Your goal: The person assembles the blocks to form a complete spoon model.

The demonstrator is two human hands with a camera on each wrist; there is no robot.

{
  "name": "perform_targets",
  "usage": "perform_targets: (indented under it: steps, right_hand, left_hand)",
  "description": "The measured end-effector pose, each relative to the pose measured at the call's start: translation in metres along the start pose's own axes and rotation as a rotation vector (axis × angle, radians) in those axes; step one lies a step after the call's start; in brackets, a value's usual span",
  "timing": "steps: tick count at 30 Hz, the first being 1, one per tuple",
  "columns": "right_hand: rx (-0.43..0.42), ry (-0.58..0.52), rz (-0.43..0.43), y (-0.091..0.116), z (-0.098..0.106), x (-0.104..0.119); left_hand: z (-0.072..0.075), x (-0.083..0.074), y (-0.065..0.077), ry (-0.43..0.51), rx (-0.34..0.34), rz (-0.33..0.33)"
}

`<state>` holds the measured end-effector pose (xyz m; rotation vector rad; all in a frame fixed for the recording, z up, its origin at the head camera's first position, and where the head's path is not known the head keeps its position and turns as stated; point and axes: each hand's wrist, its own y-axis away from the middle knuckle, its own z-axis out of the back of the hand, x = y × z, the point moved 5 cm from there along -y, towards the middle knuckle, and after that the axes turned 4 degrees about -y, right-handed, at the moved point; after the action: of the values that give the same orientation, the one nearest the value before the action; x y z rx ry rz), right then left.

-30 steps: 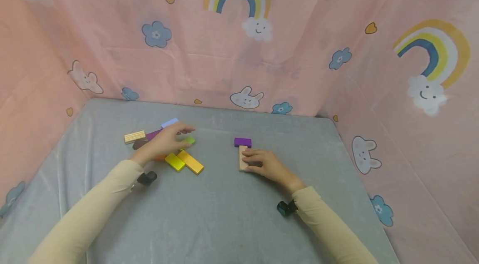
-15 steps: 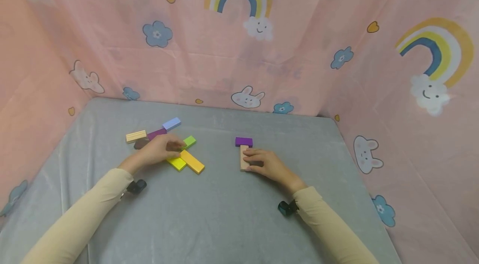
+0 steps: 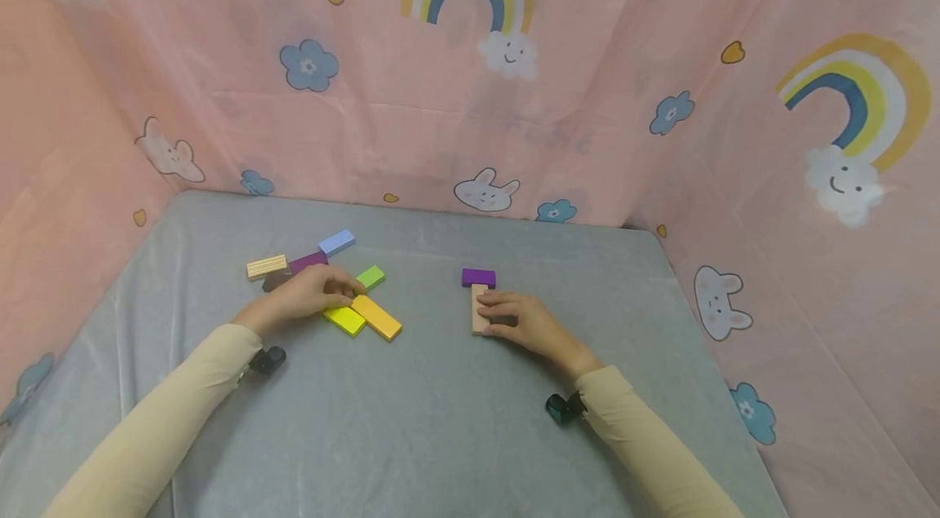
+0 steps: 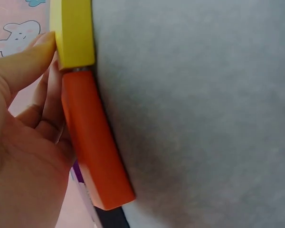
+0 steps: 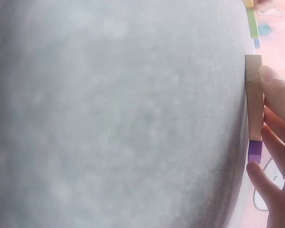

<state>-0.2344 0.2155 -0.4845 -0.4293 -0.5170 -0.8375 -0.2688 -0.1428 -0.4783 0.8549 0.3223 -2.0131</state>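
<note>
My left hand (image 3: 303, 294) bends over the left group of blocks. In the left wrist view its thumb presses the edge of a yellow block (image 4: 76, 38), the fingers curled on the far side with their tips hidden. End to end with that block lies a red-orange block (image 4: 96, 142), covered by the hand in the head view. A golden-orange block (image 3: 378, 319) and a green block (image 3: 371, 278) lie beside the fingertips. My right hand (image 3: 525, 324) rests its extended fingers and thumb on a plain wooden block (image 3: 477, 320). A purple block (image 3: 479, 278) lies crosswise at its far end.
Behind my left hand lie a striped block (image 3: 267, 267), a dark brown block (image 3: 275, 281), a dark purple block (image 3: 308, 262) and a light blue block (image 3: 337, 242). Grey cloth covers the table (image 3: 411, 420). A pink patterned curtain (image 3: 367, 135) surrounds its back and sides.
My left hand has drawn back left and down from over the green block, uncovering the light blue block, and now bends at the yellow block. My right hand stays on the wooden block.
</note>
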Motion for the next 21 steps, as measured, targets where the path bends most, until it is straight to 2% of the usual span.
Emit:
perform_targets:
  steps: [7,16,21]
  right_hand:
    - [0.007,0.005,-0.014,0.0000,0.0000,0.0009]
    - [0.004,-0.001,-0.020,0.0002,-0.0001,0.0018]
    - [0.014,-0.001,-0.040,0.0003,-0.0003,0.0021]
  left_hand:
    - [0.0020,-0.0010,-0.0034,-0.024,0.065,-0.024]
    - [0.0028,0.0020,-0.0078,-0.021,0.092,-0.061]
    - [0.0025,0.0053,-0.0094,-0.021,0.115,-0.034]
